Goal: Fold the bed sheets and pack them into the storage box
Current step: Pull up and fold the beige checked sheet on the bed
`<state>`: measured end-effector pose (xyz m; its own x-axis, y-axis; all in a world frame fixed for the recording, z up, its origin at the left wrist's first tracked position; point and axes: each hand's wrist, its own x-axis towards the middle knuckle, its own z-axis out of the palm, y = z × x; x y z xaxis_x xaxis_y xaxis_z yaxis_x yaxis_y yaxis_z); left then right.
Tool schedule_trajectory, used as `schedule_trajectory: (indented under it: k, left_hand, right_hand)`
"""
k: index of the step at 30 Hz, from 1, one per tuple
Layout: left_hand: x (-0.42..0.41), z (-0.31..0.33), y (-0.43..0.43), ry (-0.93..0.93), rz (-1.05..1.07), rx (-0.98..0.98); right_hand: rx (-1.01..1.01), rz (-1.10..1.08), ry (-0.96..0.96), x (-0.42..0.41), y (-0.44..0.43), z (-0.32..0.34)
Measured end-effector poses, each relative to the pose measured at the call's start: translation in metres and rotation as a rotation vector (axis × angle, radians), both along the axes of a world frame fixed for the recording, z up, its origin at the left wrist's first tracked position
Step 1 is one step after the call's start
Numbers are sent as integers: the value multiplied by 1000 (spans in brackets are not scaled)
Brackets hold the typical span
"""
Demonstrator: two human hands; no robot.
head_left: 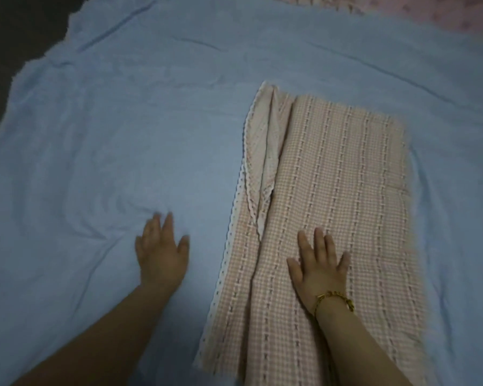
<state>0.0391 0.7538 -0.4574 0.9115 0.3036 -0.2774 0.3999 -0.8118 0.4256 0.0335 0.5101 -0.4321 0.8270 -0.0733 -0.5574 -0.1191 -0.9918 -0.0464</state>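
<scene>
A pink checked sheet (343, 174) with a white lace edge lies folded into a long strip on the right half of the view. It rests on a wide blue sheet (123, 121) spread flat beneath everything. My right hand (319, 267), with a gold bracelet at the wrist, lies flat on the near part of the pink sheet, fingers straight and spread. My left hand (161, 250) rests flat on the blue sheet, just left of the pink strip's lace edge, slightly blurred. No storage box is in view.
Another pink patterned fabric (430, 12) shows at the top right corner, beyond the blue sheet. A dark floor (9, 37) lies past the blue sheet's ragged left edge at the top left.
</scene>
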Motion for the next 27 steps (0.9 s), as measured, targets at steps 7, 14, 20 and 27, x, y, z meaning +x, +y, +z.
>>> schedule_trajectory:
  k: [7, 14, 20, 27]
  left_hand:
    - [104, 16, -93, 8, -238, -333]
    - [181, 14, -126, -110, -103, -316]
    - [245, 14, -141, -123, 81, -334]
    - [277, 30, -120, -153, 190, -762]
  right_hand:
    - [55, 82, -109, 56, -29, -9]
    - [47, 144, -174, 116, -29, -32]
    - [25, 149, -384, 118, -31, -62]
    - [22, 74, -433, 120, -29, -69]
